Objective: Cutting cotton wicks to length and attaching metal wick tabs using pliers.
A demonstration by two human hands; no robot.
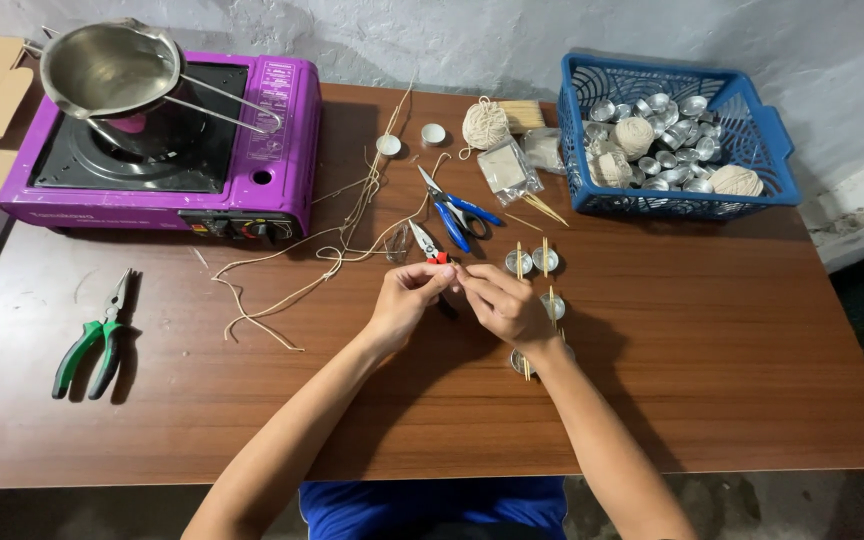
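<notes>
Left hand (407, 300): fingertips pinched narrow on a pale wick string (337, 255), at the table's centre.
Right hand (502, 305): fingers curled narrow, meeting the left at 9 o'clock; whether it also grips the string cannot be told.
String axis: trails from the pinch toward 10 o'clock, loose across the wooden table (712, 330).
Tealight cups (532, 262): just beyond the right hand at 12 to 1 o'clock, sticks across them.
Red-handled cutter (426, 243): just beyond the left hand, 12 o'clock.
Nearer hand: left to string; right to cups.
</notes>
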